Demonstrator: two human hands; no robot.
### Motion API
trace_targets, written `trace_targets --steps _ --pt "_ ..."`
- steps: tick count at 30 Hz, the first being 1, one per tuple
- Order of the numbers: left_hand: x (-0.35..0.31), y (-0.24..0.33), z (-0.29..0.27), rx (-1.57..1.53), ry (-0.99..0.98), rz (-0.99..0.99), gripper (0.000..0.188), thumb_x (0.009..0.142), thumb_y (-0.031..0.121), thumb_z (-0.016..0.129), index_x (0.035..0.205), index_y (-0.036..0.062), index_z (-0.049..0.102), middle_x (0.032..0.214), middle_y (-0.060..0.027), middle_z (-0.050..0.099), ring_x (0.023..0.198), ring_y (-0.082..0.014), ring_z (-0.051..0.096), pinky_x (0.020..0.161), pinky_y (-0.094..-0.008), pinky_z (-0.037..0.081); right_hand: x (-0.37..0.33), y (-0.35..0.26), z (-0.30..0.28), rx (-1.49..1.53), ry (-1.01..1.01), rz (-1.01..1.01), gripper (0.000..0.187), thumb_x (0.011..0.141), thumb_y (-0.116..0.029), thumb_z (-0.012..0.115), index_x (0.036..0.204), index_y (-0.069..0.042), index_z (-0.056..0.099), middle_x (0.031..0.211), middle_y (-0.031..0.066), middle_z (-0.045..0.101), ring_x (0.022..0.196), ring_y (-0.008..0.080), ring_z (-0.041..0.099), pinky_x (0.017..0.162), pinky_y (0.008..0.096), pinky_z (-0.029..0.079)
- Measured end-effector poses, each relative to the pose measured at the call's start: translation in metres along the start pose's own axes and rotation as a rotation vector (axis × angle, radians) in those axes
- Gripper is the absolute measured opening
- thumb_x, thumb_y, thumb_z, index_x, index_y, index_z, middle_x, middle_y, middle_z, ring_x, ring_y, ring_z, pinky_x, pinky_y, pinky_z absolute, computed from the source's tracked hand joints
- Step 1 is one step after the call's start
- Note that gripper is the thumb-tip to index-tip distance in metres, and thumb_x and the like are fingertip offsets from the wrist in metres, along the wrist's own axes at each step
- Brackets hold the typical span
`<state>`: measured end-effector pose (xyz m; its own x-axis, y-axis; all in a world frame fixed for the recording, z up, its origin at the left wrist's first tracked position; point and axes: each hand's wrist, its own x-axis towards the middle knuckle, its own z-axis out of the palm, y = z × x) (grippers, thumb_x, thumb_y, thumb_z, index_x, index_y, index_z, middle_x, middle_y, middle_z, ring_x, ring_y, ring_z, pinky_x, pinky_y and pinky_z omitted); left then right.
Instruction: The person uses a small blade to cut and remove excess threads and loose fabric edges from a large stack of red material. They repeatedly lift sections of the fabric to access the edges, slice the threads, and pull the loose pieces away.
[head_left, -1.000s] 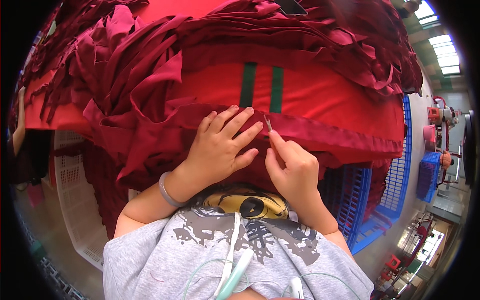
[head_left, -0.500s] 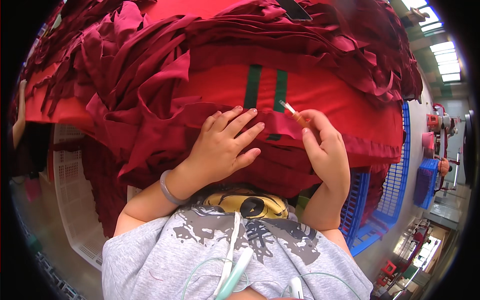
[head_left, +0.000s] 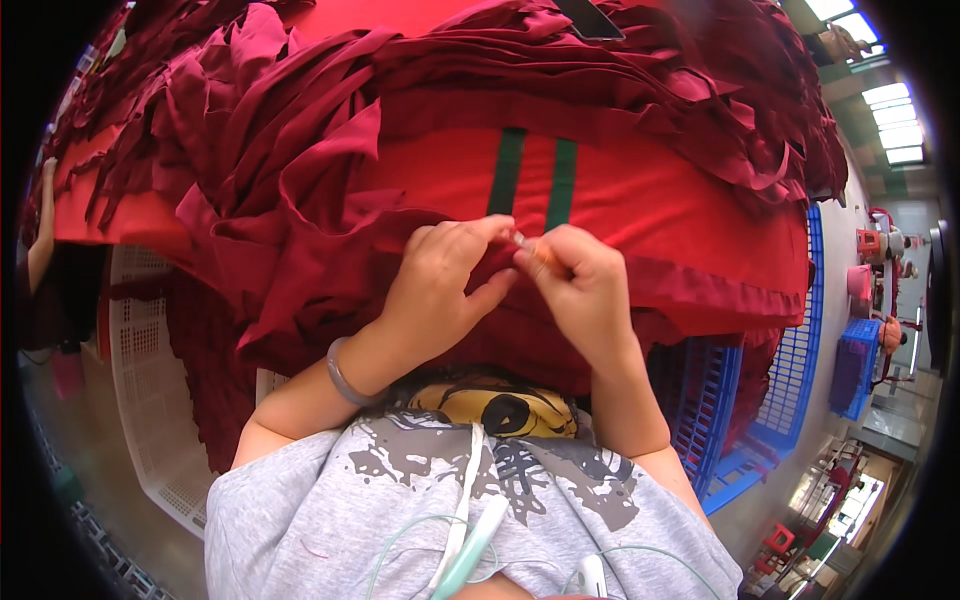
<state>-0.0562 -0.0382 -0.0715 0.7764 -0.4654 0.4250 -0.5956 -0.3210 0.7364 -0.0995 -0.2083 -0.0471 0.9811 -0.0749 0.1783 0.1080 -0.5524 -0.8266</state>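
My right hand [head_left: 582,285] is closed around a small tool [head_left: 545,254] with an orange handle and a slim pale tip. Its tip points left, touching or nearly touching the fingertips of my left hand [head_left: 440,275]. The fingers of my left hand are bent over the near edge of dark red fabric [head_left: 495,265], gathered between index finger and thumb. Under both hands spreads a bright red cloth [head_left: 650,200] with two dark green strips [head_left: 562,185] running away from me. My fingers partly hide the tool's tip and the fabric edge.
Heaped dark red fabric strips [head_left: 270,120] cover the far and left side. A black phone [head_left: 590,18] lies at the back. A white basket [head_left: 150,400] stands at lower left, a blue crate [head_left: 790,390] at right. Another person's arm [head_left: 42,225] shows at far left.
My right hand has moved left with the tool, so its tip meets my left hand. My left fingers, spread flat before, are now curled in at the fabric edge.
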Motion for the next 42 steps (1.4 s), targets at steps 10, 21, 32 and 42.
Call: trace_targets --steps 10,21,32,42 --pt "-0.019 0.023 -0.098 0.511 -0.084 -0.171 0.011 0.077 0.013 0.068 0.087 0.0093 0.069 0.086 -0.0042 0.067 0.079 -0.0226 0.063 0.076 -0.0382 0.042 -0.023 0.051 -0.098 0.210 0.666 0.255 0.017 0.094 -0.017 0.067 0.090 -0.001 0.070 0.075 -0.0036 0.061 0.063 0.0011 0.049 0.055 0.0166 0.036" --pt "0.088 0.024 -0.005 0.395 0.011 0.206 0.033 0.084 0.006 0.060 0.116 0.0027 0.063 0.115 -0.0153 0.065 0.110 -0.0336 0.059 0.096 -0.0411 0.046 -0.062 0.073 -0.108 0.323 0.666 0.144 0.026 0.095 -0.007 0.062 0.070 -0.004 0.056 0.076 -0.0017 0.052 0.064 0.0019 0.038 0.056 0.0187 0.029" --pt "0.101 0.057 0.028 0.037 -0.424 0.123 0.018 0.083 0.022 0.067 0.080 0.0038 0.068 0.073 -0.0151 0.062 0.079 -0.0339 0.062 0.067 -0.0397 0.047 -0.081 0.058 -0.097 0.934 0.218 0.422 0.039 0.102 -0.026 0.046 0.104 0.008 0.064 0.081 0.0144 0.066 0.042 0.0082 0.043 0.038 0.0217 0.029" --pt "0.050 0.042 -0.089 -0.259 -0.715 0.022 0.015 0.078 0.005 0.075 0.091 -0.0007 0.071 0.078 -0.0139 0.069 0.069 -0.0259 0.069 0.061 -0.0315 0.053 -0.038 0.071 -0.102 1.929 0.195 -0.227 0.043 0.097 -0.028 0.058 0.139 -0.019 0.052 0.097 0.0019 0.051 0.073 0.0115 0.045 0.050 0.0310 0.041"
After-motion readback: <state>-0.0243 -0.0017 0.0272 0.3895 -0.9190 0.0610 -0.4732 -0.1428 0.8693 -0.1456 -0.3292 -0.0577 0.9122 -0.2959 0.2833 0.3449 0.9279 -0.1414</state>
